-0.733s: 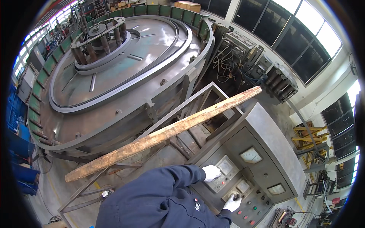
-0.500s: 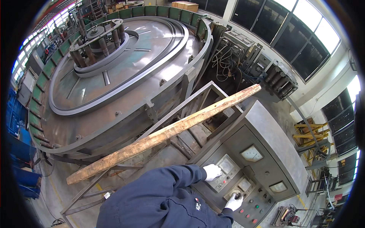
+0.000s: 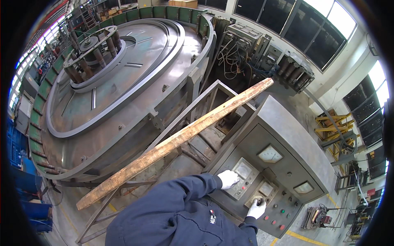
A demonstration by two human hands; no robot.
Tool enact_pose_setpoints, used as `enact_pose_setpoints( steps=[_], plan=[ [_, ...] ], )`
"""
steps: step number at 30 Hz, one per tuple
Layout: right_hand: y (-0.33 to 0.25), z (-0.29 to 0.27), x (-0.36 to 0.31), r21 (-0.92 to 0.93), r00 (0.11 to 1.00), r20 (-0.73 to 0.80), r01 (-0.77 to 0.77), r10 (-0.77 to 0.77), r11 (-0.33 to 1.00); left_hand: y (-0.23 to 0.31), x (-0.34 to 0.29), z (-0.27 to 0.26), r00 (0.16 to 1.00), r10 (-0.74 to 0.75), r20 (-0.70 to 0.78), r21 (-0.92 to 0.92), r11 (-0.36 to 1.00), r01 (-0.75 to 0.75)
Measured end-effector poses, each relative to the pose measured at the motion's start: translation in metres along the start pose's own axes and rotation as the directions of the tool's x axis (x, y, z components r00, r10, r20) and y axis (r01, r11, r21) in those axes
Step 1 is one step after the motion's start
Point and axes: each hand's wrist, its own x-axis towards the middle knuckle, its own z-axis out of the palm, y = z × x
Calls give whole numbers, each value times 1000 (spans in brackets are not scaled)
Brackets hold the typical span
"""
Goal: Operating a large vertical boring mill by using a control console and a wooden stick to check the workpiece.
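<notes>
Both my hands, in white gloves, are at the grey control cabinet. My right hand is closed on a dark round knob, below a small square meter on the right-hand control module. My left hand rests at the edge of the left-hand control module, beside its meter. Its fingers look curled, and what they hold, if anything, is hidden. Red push buttons and green ones sit to the right of my right hand.
A long wooden beam lies slanting across a metal frame ahead of me. Beyond it stands a large round steel machine table with raised rings. Cables hang from machinery at the back. Yellow stands are at the right.
My view has shifted slightly, so the machine table sits further left in the picture. Both hands stay at the same places on the panel, the right one still on the knob.
</notes>
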Motion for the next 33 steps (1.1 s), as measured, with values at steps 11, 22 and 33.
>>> enact_pose_setpoints(
  steps=[11, 22, 33],
  plan=[
    [2, 2, 0, 21, 999, 24, -42, 41, 999, 0, -1, -1, 1000, 4, 2, 7, 1000, -4],
    [-5, -3, -1, 0, 998, 35, -55, 55, 998, 6, -2, -11, 1000, 7, -4, 5, 1000, -7],
    [1, 2, -1, -2, 1000, 2, -9, 9, 1000, 1, -1, -3, 1000, 13, -28, -10, 1000, -13]
  ],
)
